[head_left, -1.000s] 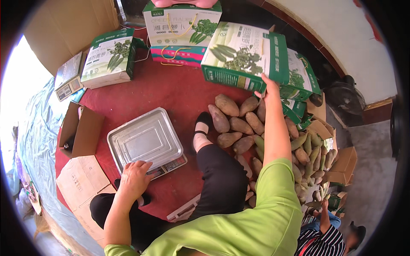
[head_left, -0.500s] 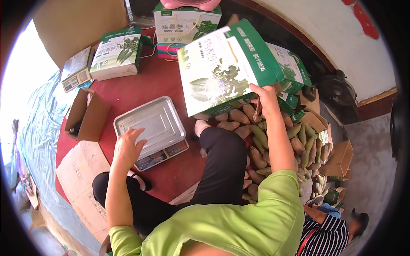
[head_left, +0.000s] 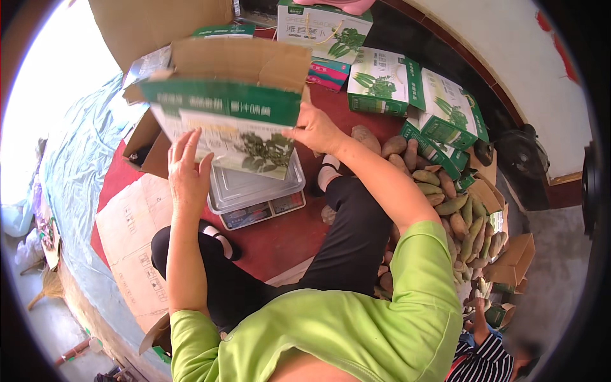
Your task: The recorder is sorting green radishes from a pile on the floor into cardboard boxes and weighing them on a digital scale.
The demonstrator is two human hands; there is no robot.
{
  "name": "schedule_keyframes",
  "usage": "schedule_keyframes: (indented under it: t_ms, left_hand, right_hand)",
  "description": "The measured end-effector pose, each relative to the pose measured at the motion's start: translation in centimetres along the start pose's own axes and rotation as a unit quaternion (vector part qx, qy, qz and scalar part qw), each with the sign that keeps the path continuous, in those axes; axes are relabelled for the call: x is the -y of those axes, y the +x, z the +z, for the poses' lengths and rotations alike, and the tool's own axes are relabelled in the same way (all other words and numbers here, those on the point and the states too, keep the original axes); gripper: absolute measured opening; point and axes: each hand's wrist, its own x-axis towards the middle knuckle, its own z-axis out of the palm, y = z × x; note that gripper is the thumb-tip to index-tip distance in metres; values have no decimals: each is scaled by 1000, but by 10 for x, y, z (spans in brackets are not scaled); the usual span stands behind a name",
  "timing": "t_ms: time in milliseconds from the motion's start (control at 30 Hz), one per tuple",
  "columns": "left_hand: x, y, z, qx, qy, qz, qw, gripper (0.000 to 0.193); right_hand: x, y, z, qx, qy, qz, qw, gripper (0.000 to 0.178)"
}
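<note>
A white and green printed carton (head_left: 248, 141) with its brown top flaps (head_left: 238, 60) standing up is tilted above the weighing scale. My right hand (head_left: 316, 130) grips the carton's right edge, thumb against the printed face. At the carton's lower left, my left hand (head_left: 188, 167) has its fingers stretched and apart in front of the printed side; whether they touch it I cannot tell. Below sits the scale (head_left: 259, 213) with a shallow metal tray (head_left: 258, 191) on top, partly hidden by the carton.
Sweet potatoes (head_left: 394, 146) and green radishes (head_left: 471, 239) are heaped to the right. Printed cartons (head_left: 380, 79) stand at the back. A brown box (head_left: 147, 143) and flat cardboard (head_left: 133, 235) lie left, beside blue plastic sheeting (head_left: 76, 172). A person in stripes (head_left: 487, 356) is at lower right.
The carton has moved left with my right hand, from above the sweet potatoes to above the scale. My left hand has lifted from near the tray to the carton's side. The view has shifted left.
</note>
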Motion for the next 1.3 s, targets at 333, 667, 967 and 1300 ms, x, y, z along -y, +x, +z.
schedule_keyframes:
  t_ms: [333, 667, 967, 1300]
  left_hand:
    - [2, -5, -24, 54, 206, 2, 977, 56]
    - [-20, -17, -29, 70, 175, 54, 981, 2]
    - [-13, -12, -31, 156, 197, -61, 966, 77]
    - [-1, -18, -21, 165, 253, 12, 953, 19]
  right_hand:
    - [-31, -32, -6, 155, -135, 113, 972, 39]
    - [-43, -40, -15, 173, -123, 35, 976, 16]
    - [-30, -85, -66, -33, -48, 229, 972, 24]
    - [-48, -367, 23, -114, -65, 491, 861, 20]
